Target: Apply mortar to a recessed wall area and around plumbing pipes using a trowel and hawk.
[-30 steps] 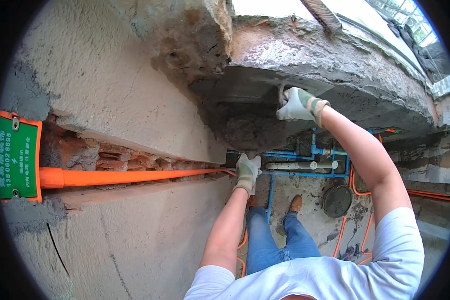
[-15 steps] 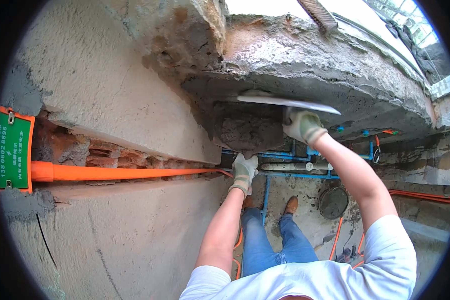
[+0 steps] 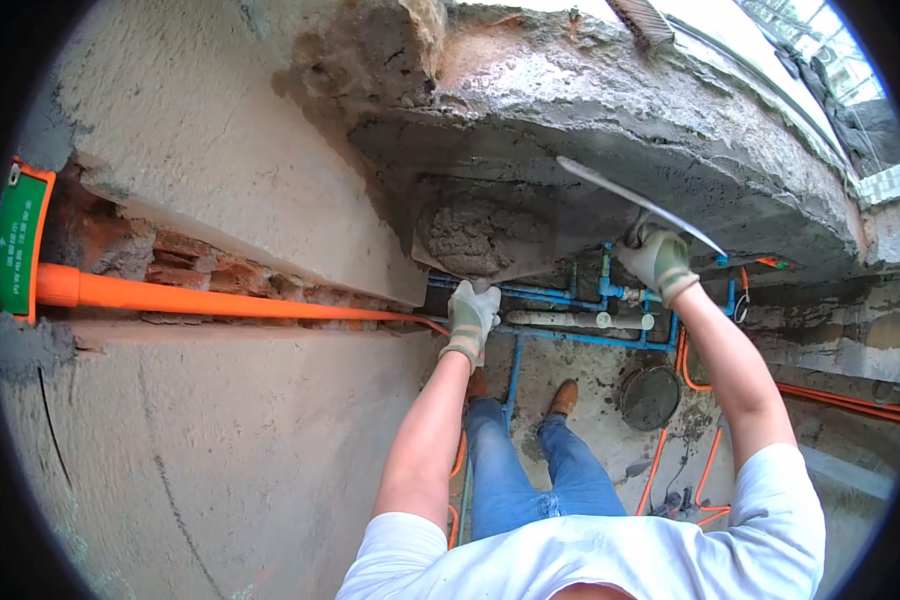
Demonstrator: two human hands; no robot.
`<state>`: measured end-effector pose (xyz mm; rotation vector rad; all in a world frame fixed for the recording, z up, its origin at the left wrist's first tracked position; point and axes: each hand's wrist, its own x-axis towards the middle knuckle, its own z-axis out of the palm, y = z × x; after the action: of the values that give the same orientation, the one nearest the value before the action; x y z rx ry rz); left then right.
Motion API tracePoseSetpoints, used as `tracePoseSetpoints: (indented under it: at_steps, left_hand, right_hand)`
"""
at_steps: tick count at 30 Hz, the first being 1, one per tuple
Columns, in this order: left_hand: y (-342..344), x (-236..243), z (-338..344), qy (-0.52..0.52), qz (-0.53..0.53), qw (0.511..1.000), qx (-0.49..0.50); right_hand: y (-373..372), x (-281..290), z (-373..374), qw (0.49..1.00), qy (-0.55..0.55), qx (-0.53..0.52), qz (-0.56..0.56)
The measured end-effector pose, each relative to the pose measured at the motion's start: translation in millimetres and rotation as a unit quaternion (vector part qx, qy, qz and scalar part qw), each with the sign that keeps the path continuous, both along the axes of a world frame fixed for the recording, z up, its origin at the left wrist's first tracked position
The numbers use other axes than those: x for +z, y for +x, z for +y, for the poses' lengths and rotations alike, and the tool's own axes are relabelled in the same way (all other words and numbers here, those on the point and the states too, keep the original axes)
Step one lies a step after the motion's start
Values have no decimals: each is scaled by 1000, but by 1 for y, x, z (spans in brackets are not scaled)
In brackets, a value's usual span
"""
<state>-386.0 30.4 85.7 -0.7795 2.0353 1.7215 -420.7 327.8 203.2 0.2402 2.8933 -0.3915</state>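
My left hand [image 3: 472,318], in a pale work glove, is closed round the handle under a plasterer's hawk [image 3: 535,260]. A heap of wet grey mortar [image 3: 470,236] sits on the hawk's board. My right hand [image 3: 660,262], gloved too, grips a long flat trowel [image 3: 630,198] by its handle, which the fingers mostly cover. The trowel's blade is seen edge-on and slants down to the right, close to the grey rendered wall [image 3: 490,150]. I cannot tell whether it touches the wall.
Blue water pipes [image 3: 590,337] and a pale pipe [image 3: 555,319] run below the hands. An orange conduit [image 3: 210,298] lies along a broken brick channel to a green box [image 3: 18,240] at left. Beneath are a round grey disc [image 3: 650,397] and orange tubes [image 3: 705,470] on the floor.
My right hand and the trowel have moved right and slightly down, and the blade has tilted more steeply. The left hand still holds the hawk. The whole view has shifted a little.
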Motion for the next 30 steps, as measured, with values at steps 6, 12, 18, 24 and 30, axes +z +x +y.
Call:
tracePoseSetpoints:
  at_steps: [6,12,18,24,30]
  left_hand:
    - [14,2,-1,-19,27,998,44]
    - [36,7,26,-2,17,999,39]
    - [59,45,29,0,13,998,54]
    - [75,96,21,-5,7,997,78]
    - [124,92,31,-37,20,999,13]
  right_hand:
    - [7,4,-44,992,-60,-1,-114]
    - [11,-10,-81,980,-144,35,-135]
    - [60,-19,-30,983,-23,131,-130]
    - [51,-66,48,922,8,342,180]
    - [28,-86,18,902,-92,291,307]
